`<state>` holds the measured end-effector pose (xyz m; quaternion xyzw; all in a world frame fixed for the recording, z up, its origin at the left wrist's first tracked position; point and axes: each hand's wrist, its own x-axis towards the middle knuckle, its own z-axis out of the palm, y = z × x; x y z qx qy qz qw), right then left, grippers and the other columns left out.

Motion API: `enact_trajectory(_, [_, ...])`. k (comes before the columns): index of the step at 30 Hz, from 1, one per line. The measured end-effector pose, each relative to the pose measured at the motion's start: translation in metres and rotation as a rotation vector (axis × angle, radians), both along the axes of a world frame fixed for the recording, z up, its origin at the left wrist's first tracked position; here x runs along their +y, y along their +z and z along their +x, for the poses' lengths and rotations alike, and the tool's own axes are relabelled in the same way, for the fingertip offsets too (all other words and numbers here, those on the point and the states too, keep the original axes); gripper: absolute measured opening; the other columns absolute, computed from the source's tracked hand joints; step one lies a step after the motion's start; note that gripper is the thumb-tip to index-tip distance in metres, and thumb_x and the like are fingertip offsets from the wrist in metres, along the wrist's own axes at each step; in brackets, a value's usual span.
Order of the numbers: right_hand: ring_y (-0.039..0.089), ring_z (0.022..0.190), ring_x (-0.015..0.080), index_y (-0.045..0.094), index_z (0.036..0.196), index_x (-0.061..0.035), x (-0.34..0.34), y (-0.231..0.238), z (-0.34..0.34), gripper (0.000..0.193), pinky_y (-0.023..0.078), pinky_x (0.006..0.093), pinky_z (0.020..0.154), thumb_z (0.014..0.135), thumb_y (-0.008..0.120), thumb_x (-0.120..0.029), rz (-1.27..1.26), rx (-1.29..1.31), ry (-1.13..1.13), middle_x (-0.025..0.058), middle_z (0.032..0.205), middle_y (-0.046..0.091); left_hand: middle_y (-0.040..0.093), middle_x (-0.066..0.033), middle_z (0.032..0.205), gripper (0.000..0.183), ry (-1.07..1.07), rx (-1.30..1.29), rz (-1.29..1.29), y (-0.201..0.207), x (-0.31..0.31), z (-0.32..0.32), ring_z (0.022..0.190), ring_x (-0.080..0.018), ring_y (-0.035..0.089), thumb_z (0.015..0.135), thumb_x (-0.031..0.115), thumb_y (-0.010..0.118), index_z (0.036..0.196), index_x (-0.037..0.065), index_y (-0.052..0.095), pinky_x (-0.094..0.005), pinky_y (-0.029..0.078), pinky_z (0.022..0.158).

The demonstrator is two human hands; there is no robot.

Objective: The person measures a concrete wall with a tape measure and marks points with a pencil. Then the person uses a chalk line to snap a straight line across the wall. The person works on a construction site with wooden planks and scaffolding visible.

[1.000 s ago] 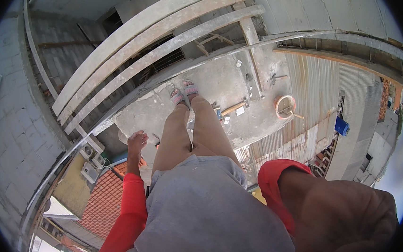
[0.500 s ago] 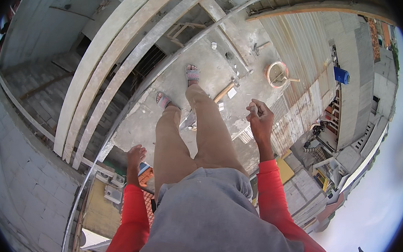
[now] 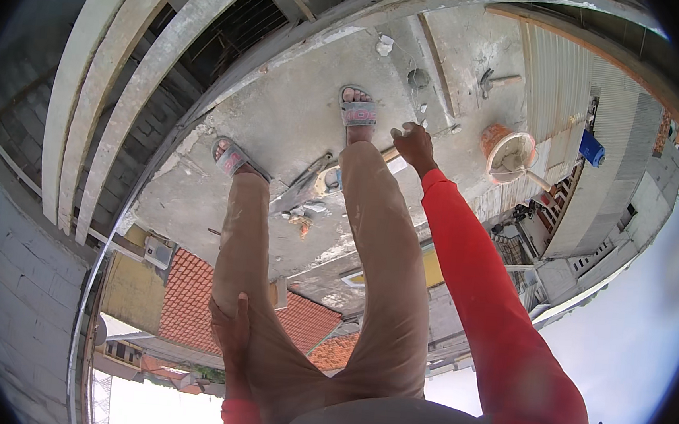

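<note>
My right hand reaches down over the concrete slab, just right of my right foot. Its fingers are closed, pinching a small pale grey lump whose kind I cannot make out. Below that hand a wooden board or handle shows in part, mostly hidden by my arm and leg. My left hand lies on my left thigh, thumb apart from the fingers, holding nothing. Both feet, in grey-and-pink sandals, stand on the slab.
An orange bucket with grey stuff inside and a handle sticking out stands at the right. Beyond it lies a hammer-like tool. A white chunk and rubble lie about. The slab ends at a drop beside long concrete beams.
I have bent lower, bringing the slab closer. My right hand has moved forward and left, toward my right foot. My left hand has come to rest on my thigh.
</note>
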<state>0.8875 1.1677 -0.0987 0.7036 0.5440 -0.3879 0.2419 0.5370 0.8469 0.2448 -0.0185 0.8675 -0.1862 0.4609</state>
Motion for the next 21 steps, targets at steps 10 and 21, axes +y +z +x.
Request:
enact_trajectory(10, [0.063,0.131,0.0428,0.056,0.147,-0.0058,0.174,-0.223,-0.058,0.069,0.054,0.0513,0.104,0.084,0.076,-0.025,0.451,0.268,0.552,0.0294,0.15,0.058,0.062,-0.0272,0.145,0.079,0.154,0.214,-0.142,-0.03,0.019,0.045,0.133,-0.0465,0.06,0.099,0.052,0.069,0.153,-0.002,0.05,-0.054,0.046,0.111])
enact_trajectory(21, [0.068,0.099,0.0141,0.06,0.135,0.0003,0.092,0.186,-0.039,0.056,0.062,0.0307,0.083,0.09,0.087,-0.019,-0.622,0.772,-0.368,0.0058,0.118,0.064,0.064,-0.0201,0.143,0.047,0.855,-0.446,0.856,-0.09,0.151,0.095,0.139,-0.0281,0.059,0.113,0.033,0.059,0.144,-0.002,0.06,-0.0428,0.041,0.119])
